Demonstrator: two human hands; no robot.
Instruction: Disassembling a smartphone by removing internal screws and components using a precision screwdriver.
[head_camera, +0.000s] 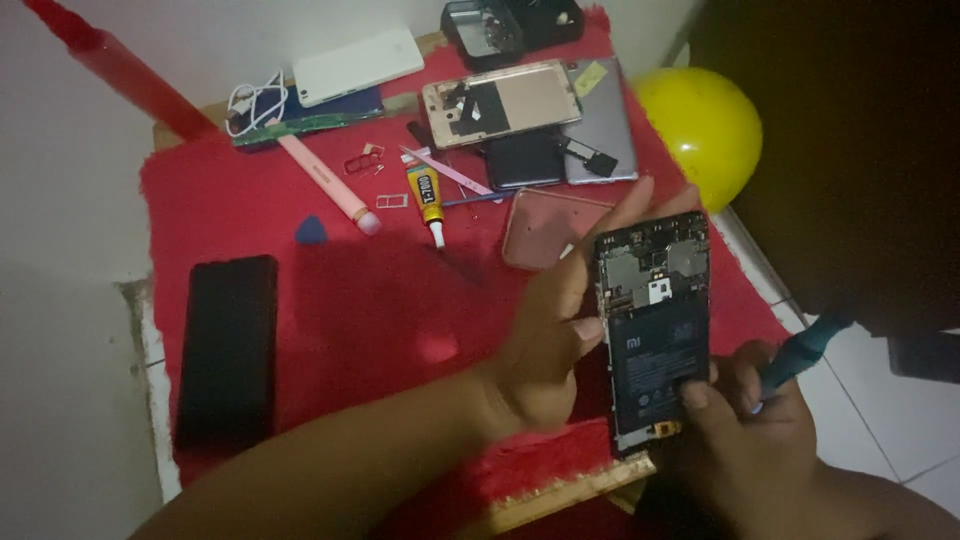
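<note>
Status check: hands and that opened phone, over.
Left hand holds opened phone upright. Right hand holds blue tool at its lower edge. Nothing blocking.

- My left hand (560, 330) holds an opened phone (655, 335) upright by its left edge, its battery and circuit board facing me.
- My right hand (735, 400) grips the phone's lower right corner and holds a teal tool (800, 355).
- Behind on the red cloth (350, 310): a pink back cover (545, 228), a glue tube (428, 198), a pink pen (325, 185), a blue pick (310, 232).
- A black phone (228, 350) lies flat at the left.
- A yellow balloon (705, 130) sits off the table's right edge.
</note>
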